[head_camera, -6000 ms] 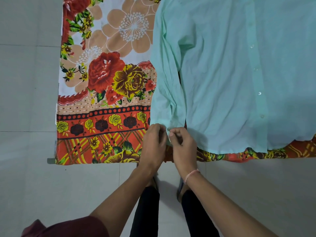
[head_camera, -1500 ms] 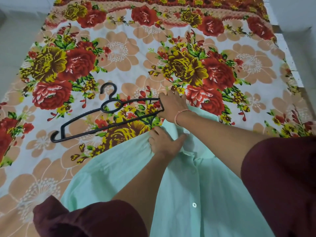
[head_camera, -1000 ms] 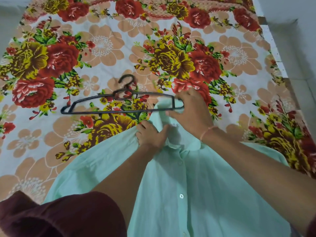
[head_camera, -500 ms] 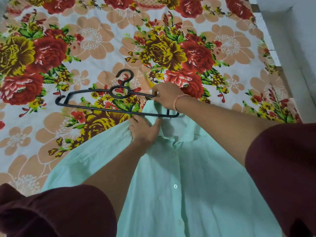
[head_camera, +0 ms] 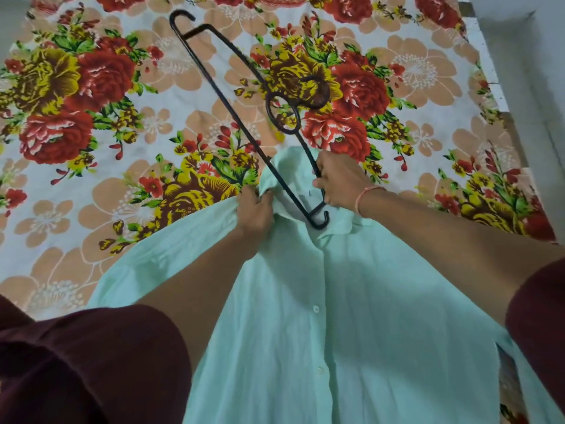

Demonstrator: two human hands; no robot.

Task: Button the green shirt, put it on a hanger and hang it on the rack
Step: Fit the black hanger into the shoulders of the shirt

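Gripped in right hand: one arm of thin black plastic hanger, tilted steeply, lower tip at the collar opening. Pinched in left hand: collar edge of pale green button-front shirt, spread flat on red-and-yellow floral sheet. Placket closed where visible, so buttoning judged done. Remaining: threading hanger into shoulders, hanging on rack. No rack in view.
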